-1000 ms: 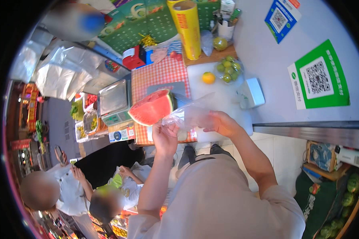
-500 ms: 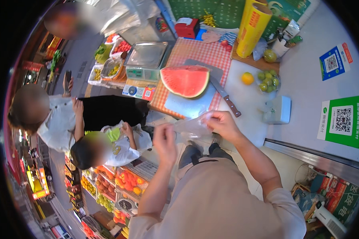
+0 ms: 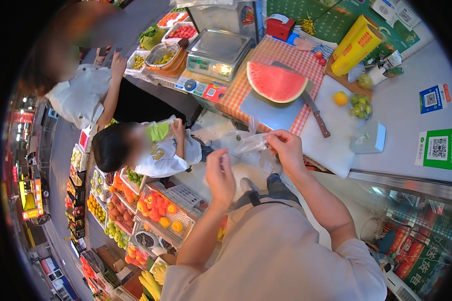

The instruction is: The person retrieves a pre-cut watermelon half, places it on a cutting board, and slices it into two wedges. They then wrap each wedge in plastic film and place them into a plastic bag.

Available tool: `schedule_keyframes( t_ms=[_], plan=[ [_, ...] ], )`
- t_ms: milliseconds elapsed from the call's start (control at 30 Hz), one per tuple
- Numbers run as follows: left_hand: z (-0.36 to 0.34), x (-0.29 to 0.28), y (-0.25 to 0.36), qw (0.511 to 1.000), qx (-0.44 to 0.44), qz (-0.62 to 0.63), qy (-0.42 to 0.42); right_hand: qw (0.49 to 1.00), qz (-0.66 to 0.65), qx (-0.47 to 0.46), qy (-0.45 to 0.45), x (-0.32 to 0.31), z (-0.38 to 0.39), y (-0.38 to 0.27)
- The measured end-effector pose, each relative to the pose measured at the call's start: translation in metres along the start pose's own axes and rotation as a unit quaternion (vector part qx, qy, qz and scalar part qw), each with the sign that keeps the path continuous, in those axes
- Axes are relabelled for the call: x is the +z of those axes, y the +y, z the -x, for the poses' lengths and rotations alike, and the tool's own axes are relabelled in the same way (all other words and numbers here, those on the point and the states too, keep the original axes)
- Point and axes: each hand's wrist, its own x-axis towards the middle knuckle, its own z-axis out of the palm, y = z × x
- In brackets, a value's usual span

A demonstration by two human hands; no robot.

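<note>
A crumpled piece of thin clear plastic [image 3: 250, 144], a bag or a glove by its look, hangs over the floor in front of me. My right hand [image 3: 286, 148] pinches its right end between thumb and fingers. To its left, my left hand [image 3: 220, 175] is raised with curled fingers close to the plastic's other end; I cannot make out what is in them. Beyond the hands, a cut watermelon piece [image 3: 276, 82] lies flesh up on a grey sheet [image 3: 271, 113] on the checked cloth [image 3: 258, 55]. A knife [image 3: 316, 114] with a brown handle rests beside it.
A weighing scale [image 3: 218, 50] stands left of the watermelon. On the white board [image 3: 331, 150] are an orange [image 3: 340, 98], bagged green fruit [image 3: 360, 105] and a pale blue box [image 3: 369, 138]. A child [image 3: 160, 150] and another person [image 3: 83, 95] stand at left, near fruit crates [image 3: 160, 210].
My view has turned left, so the counter sits farther right. The plastic stays in my right hand and now bunches toward it. My left hand remains raised, fingers curled.
</note>
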Motion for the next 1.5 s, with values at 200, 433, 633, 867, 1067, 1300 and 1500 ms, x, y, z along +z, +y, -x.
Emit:
schedule_keyframes(
  t_ms=[200, 433, 633, 867, 1067, 1300, 1500],
  plan=[
    [-0.005, -0.012, 0.001, 0.963, 0.198, -0.035, -0.177, 0.950, 0.209, -0.230, -0.015, 0.042, 0.034, 0.007],
    [-0.020, -0.001, -0.025, 0.871, -0.386, 0.267, -0.146, 0.865, 0.309, -0.387, -0.081, 0.048, 0.052, 0.040],
    [0.000, 0.029, -0.014, 0.850, -0.327, 0.403, -0.092, 0.841, 0.258, -0.474, -0.024, 0.040, 0.038, 0.033],
    [-0.014, 0.034, 0.002, 0.932, -0.035, 0.252, -0.259, 0.786, 0.275, -0.552, -0.046, 0.029, 0.042, -0.002],
    [-0.022, 0.041, 0.005, 0.695, -0.317, 0.623, -0.166, 0.862, 0.274, -0.423, -0.052, 0.019, 0.028, 0.019],
    [-0.015, 0.054, 0.005, 0.863, -0.205, 0.426, -0.177, 0.819, 0.251, -0.514, -0.053, 0.022, 0.003, 0.002],
    [-0.026, 0.045, 0.005, 0.882, -0.213, 0.385, -0.171, 0.810, 0.255, -0.528, 0.004, 0.028, 0.026, -0.004]
  ],
)
